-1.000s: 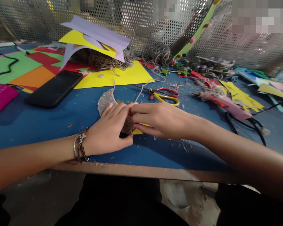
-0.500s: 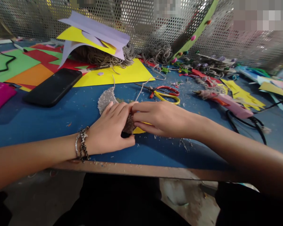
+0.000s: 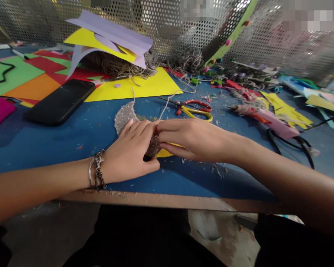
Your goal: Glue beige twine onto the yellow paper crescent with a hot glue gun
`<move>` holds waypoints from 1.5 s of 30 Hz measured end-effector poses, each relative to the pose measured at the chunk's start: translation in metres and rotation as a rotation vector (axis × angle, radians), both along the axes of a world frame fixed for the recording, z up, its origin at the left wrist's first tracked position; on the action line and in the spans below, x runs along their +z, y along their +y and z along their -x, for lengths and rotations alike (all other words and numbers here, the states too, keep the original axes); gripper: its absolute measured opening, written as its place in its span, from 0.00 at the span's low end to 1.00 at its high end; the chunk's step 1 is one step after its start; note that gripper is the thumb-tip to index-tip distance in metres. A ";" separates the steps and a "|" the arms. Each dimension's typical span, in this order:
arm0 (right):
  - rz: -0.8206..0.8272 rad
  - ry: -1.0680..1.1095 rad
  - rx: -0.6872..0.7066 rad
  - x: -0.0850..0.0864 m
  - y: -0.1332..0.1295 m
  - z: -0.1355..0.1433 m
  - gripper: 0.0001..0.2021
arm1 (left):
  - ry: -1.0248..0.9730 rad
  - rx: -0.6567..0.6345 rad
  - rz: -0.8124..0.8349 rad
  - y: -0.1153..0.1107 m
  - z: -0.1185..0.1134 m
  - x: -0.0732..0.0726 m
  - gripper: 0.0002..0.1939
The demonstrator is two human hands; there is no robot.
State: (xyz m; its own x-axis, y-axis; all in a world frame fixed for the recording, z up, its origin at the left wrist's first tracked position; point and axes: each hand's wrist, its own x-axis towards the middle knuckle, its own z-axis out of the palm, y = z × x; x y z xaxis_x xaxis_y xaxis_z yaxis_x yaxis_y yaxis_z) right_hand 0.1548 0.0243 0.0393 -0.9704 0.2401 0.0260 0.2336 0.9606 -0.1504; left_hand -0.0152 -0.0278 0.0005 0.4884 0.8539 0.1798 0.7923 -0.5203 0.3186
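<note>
A crescent-shaped piece covered in grey yarn [image 3: 124, 115] lies on the blue table, its pointed tip showing above my left hand. My left hand [image 3: 130, 150] rests over the piece and holds it down, thumb apart from the fingers. Close against it, my right hand [image 3: 187, 139] has its fingers pressed together at the piece's right side. A thin strand of grey yarn [image 3: 166, 105] runs down to the right fingertips, where its end is hidden. Some yellow paper [image 3: 165, 152] shows under the right fingers. Scissors with red and yellow handles [image 3: 196, 110] lie just beyond.
A black phone [image 3: 61, 102] and coloured paper sheets [image 3: 19, 76] lie at left. Behind are a yellow sheet [image 3: 156, 87] and a heap of grey yarn [image 3: 153, 63] under purple paper. At right lies a pink glue gun [image 3: 278, 124] with a black cord. A perforated metal screen [image 3: 167, 29] stands behind.
Both hands stay almost in place over the grey piece, with only a tiny shift of the right fingers. The view has moved slightly.
</note>
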 end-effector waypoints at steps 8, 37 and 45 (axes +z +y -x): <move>0.304 0.192 0.007 0.000 0.002 -0.010 0.07 | -0.004 0.005 0.020 0.000 0.000 0.000 0.29; 0.150 0.217 -0.151 -0.021 0.002 -0.022 0.08 | -0.015 0.028 -0.020 -0.002 0.000 -0.001 0.28; 0.189 0.196 -0.145 -0.024 0.003 -0.021 0.08 | -0.023 0.019 -0.038 -0.001 0.000 -0.002 0.28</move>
